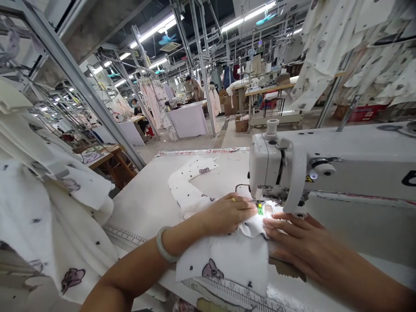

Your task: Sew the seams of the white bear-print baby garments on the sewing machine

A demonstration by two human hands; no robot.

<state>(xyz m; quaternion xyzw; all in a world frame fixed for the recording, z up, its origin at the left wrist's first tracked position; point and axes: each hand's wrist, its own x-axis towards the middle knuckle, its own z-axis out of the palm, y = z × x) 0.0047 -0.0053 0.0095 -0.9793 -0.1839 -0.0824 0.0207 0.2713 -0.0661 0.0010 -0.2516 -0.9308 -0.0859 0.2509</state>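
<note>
Left of the presser foot [260,209], the left hand [227,214] lay unclenched on cloth [238,255]; whether the right hand [297,238], opposite, pinched, I couldn't tell. Smoothing the rippled cloth seemed wise.

Cardboard box [241,125]'s just chilling by that wood-topped bench [269,89]'s left corner, pink garments [153,99] are hanging farther left.

Overhead tube lights [256,13] glare across the upper frame; a white glow under the sewing machine [286,151], right of centre, brightens the cloth [253,227]. My right hand [294,234] blurs slightly; wide-angle distortion stretches the edges; far garments [154,97] lack fine detail.
</note>
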